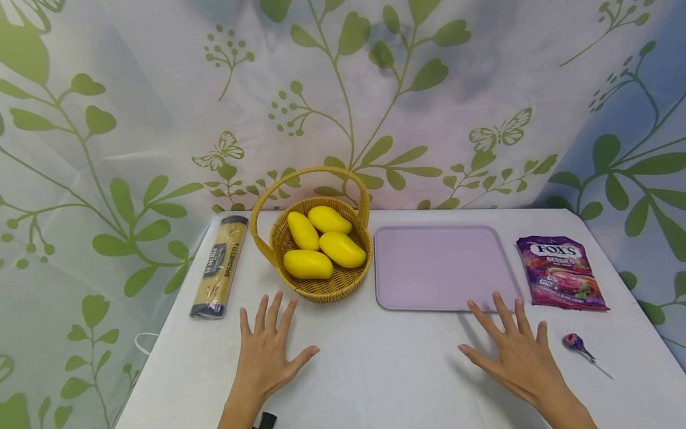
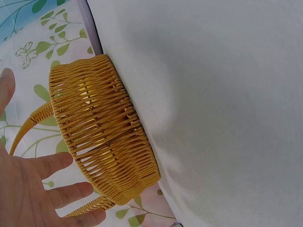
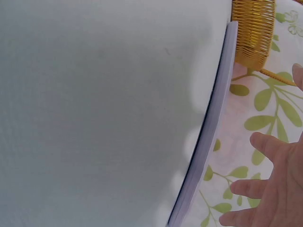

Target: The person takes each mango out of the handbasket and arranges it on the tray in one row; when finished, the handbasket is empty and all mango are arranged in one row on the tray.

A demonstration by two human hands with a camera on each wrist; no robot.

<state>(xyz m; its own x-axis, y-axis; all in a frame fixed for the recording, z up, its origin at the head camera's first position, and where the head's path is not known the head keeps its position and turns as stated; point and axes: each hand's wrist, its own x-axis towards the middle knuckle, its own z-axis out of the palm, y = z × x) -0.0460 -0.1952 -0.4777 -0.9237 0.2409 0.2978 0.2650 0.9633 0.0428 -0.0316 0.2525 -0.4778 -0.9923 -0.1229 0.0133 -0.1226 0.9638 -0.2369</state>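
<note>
My left hand (image 1: 266, 356), fingers spread and holding nothing, hovers over the table just in front of a wicker basket (image 1: 321, 293) with a tall handle. Several yellow mangoes (image 1: 343, 249) lie inside the basket. In the left wrist view the basket's woven side (image 2: 102, 127) shows close to the fingers. With its fingers also spread, my right hand (image 1: 517, 357) is above the table by the near edge of a lilac tray (image 1: 445, 268); its fingertips overlap that edge in the head view. The tray's long side (image 3: 208, 132) appears in the right wrist view.
A pack of spaghetti (image 1: 220, 268) lies left of the basket. Right of the tray is a purple bag of Fox's berries candy (image 1: 561, 273), with a wrapped lollipop (image 1: 576, 344) nearer me. A leaf-patterned curtain (image 1: 375, 119) hangs behind the white table (image 1: 375, 369).
</note>
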